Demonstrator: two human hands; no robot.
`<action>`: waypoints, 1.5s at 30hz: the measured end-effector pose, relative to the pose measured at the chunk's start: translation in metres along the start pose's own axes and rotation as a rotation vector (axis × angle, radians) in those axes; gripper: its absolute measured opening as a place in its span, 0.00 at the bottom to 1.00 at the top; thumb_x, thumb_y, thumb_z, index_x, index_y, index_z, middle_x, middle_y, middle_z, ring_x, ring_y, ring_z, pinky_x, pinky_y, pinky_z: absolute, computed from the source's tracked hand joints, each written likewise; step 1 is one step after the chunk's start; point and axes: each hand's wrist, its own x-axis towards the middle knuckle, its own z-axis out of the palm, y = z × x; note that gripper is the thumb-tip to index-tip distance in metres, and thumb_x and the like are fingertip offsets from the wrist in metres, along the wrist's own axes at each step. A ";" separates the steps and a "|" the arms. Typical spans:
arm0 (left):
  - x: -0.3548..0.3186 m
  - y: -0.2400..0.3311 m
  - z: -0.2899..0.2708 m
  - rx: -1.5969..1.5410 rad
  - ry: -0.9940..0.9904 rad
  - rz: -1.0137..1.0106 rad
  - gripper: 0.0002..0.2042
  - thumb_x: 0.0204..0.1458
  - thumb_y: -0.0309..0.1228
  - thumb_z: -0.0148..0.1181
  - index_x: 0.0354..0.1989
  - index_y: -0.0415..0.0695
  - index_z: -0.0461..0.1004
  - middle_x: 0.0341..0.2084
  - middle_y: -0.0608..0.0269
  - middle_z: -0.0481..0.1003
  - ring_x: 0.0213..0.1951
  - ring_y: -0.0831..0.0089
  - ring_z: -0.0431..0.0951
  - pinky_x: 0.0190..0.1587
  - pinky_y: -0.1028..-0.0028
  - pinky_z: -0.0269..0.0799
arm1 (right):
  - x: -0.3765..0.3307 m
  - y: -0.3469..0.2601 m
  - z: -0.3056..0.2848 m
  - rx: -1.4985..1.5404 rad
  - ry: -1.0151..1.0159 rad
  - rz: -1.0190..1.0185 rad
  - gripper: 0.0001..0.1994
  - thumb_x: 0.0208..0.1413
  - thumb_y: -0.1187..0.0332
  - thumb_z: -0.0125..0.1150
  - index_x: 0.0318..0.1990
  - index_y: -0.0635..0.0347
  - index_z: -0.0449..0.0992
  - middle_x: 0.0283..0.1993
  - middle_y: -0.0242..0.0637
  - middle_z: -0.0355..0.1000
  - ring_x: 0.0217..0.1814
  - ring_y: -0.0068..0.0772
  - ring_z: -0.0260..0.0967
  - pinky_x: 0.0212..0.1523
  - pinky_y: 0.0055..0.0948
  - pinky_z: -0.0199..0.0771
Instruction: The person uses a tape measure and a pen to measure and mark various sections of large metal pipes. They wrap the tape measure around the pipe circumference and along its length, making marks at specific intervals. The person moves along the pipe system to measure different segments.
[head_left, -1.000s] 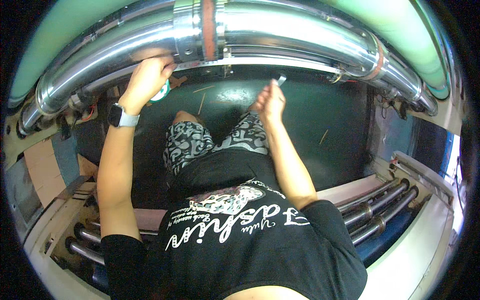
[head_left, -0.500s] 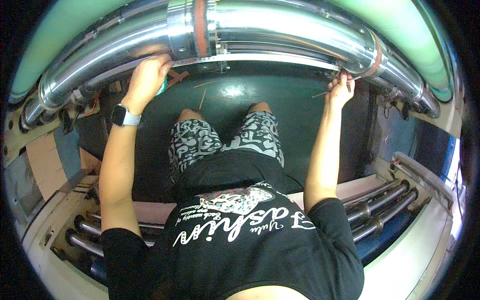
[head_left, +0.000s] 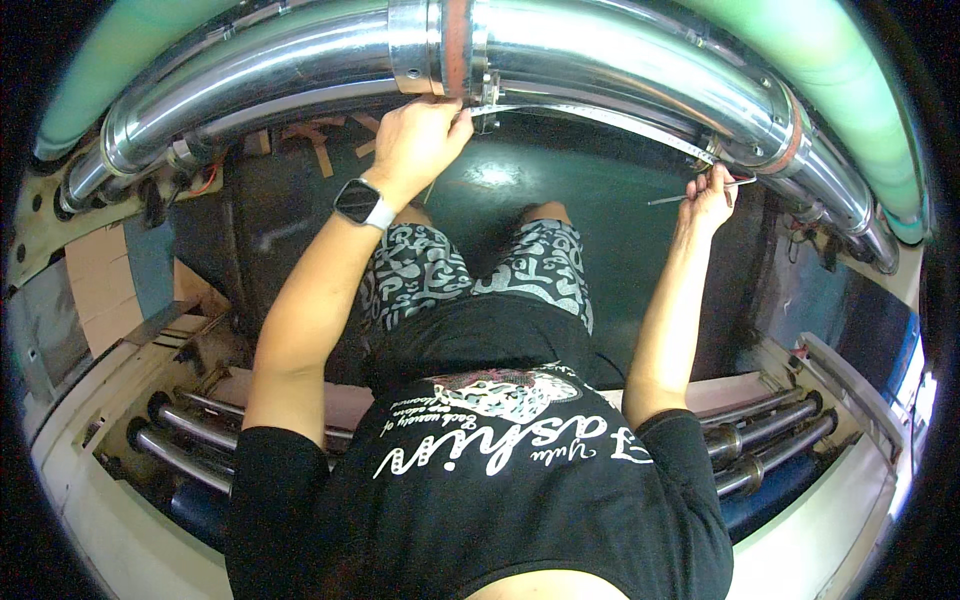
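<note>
A pale tape measure (head_left: 600,117) stretches between my two hands, bowed slightly, beneath the shiny metal roller (head_left: 620,70). My left hand (head_left: 415,140), with a watch on the wrist, is closed on its left part, just below the roller's reddish-brown ring (head_left: 457,45). The tape's case is hidden behind that hand. At the other end, my right hand (head_left: 708,198) pinches the tape near a second reddish ring (head_left: 788,140). A thin metal rod (head_left: 664,202), perhaps a hex key, also sticks out of the right hand's fingers.
Pale green rollers (head_left: 830,60) curve along the far side. Thinner metal bars (head_left: 190,455) run behind me at both sides. Brown strips (head_left: 320,150) lie on the dark floor (head_left: 620,250) beyond my left arm. Cardboard (head_left: 103,285) stands at the left.
My left hand has moved right along the roller to the reddish ring, so the tape span between my hands is shorter and more bowed. The green case seen in that hand is now hidden.
</note>
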 end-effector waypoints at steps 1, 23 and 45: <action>0.000 0.002 0.002 0.010 0.039 -0.001 0.11 0.46 0.37 0.50 0.27 0.43 0.72 0.20 0.52 0.72 0.26 0.56 0.74 0.30 0.63 0.69 | -0.001 -0.001 0.000 -0.002 0.006 0.006 0.05 0.51 0.74 0.53 0.31 0.58 0.63 0.18 0.27 0.56 0.14 0.17 0.50 0.11 0.16 0.47; 0.007 0.002 -0.005 -0.078 -0.137 0.073 0.15 0.50 0.43 0.50 0.23 0.43 0.69 0.14 0.55 0.68 0.21 0.56 0.71 0.24 0.64 0.66 | -0.004 0.000 0.001 -0.037 0.003 -0.040 0.04 0.51 0.73 0.54 0.29 0.57 0.65 0.18 0.27 0.59 0.14 0.16 0.52 0.11 0.15 0.50; 0.010 0.015 0.008 0.177 -0.005 0.001 0.15 0.49 0.44 0.47 0.22 0.47 0.73 0.13 0.55 0.70 0.19 0.58 0.73 0.22 0.63 0.68 | -0.005 0.006 -0.006 0.020 0.002 0.002 0.07 0.50 0.69 0.56 0.29 0.59 0.63 0.16 0.25 0.54 0.12 0.15 0.45 0.10 0.16 0.42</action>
